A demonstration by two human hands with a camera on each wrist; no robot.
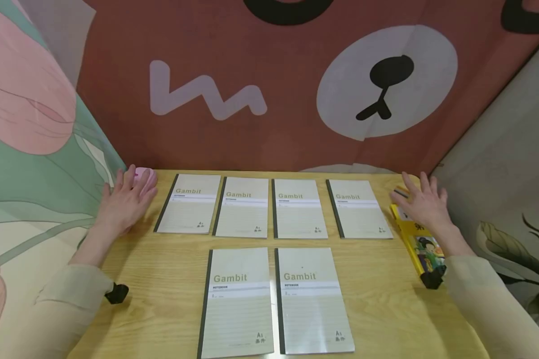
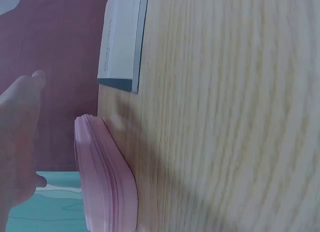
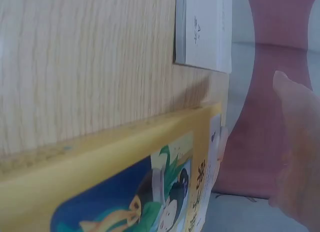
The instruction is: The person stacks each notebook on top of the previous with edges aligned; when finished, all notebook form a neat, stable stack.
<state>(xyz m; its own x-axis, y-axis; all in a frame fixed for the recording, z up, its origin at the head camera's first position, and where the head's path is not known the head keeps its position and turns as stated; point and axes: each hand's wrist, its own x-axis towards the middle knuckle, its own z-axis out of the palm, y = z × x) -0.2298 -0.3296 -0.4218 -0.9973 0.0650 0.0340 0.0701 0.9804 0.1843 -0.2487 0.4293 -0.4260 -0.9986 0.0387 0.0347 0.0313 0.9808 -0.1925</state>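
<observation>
My left hand [image 1: 125, 202] hovers with spread fingers over a pink rounded case [image 1: 144, 178] at the back left of the table. The left wrist view shows the layered side of this case [image 2: 107, 177] just below the hand. On the other side my right hand [image 1: 424, 202], fingers also spread, is above the far end of a thick yellow book [image 1: 408, 232] with a cartoon figure on its cover. In the right wrist view the thumb stands apart from the book [image 3: 145, 177]. Neither hand grips anything.
Several white Gambit notebooks lie flat: a back row, including one notebook [image 1: 188, 204] by the left hand and another [image 1: 359, 209] near the book, and two larger ones [image 1: 238, 304] in front. A brown printed curtain [image 1: 287, 139] hangs behind the wooden table [image 1: 161, 279].
</observation>
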